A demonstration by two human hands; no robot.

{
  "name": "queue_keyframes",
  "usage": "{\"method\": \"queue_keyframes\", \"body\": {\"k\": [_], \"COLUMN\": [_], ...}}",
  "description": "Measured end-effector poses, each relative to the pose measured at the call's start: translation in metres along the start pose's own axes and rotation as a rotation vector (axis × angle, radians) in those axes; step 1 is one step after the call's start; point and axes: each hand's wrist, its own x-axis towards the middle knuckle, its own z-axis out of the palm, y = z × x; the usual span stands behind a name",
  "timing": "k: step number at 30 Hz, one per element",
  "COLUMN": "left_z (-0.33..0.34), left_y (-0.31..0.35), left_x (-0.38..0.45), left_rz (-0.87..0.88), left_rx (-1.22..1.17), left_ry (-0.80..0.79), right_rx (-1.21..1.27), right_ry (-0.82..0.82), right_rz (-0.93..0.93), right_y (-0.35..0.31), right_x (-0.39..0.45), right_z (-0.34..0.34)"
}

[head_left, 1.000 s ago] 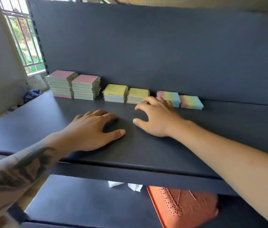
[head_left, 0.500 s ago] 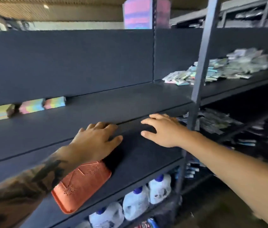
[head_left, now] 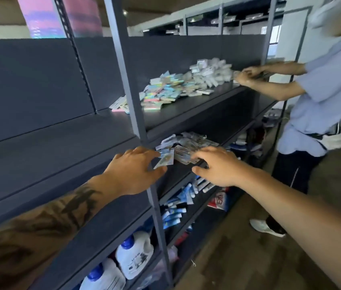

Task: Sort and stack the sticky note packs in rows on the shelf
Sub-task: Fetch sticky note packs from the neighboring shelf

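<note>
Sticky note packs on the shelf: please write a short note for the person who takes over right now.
Left hand: open, holds nothing, in the air before the shelf post.
Right hand: open, holds nothing, near the cards on the lower shelf.
Packs: a loose pile on the upper shelf, right of the post.
Done: no stacked rows in view.
Left: sort the pile and stack it in rows.

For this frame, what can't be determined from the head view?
- Printing on the heaped packs: too small and blurred.
- Whether the left hand or right hand touches the flat packets: hands hide the contact.
- Other person's hands: motion-blurred.
- Jugs: partly hidden by the shelf.
</note>
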Motion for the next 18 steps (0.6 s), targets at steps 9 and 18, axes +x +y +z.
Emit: {"method": "queue_keyframes", "body": {"k": [9, 18], "left_z": [-0.001, -0.010], "left_y": [0.044, 0.031], "left_x": [0.187, 0.318], "left_rz": [0.004, -0.152], "left_rx": [-0.160, -0.251], "left_ry": [0.156, 0.248], "right_rx": [-0.089, -0.140], "right_ry": [0.035, 0.047], "right_rz": [-0.016, -0.155], "right_y": [0.104, 0.161], "right_x": [0.108, 0.239], "right_z": [-0.051, -0.100]}}
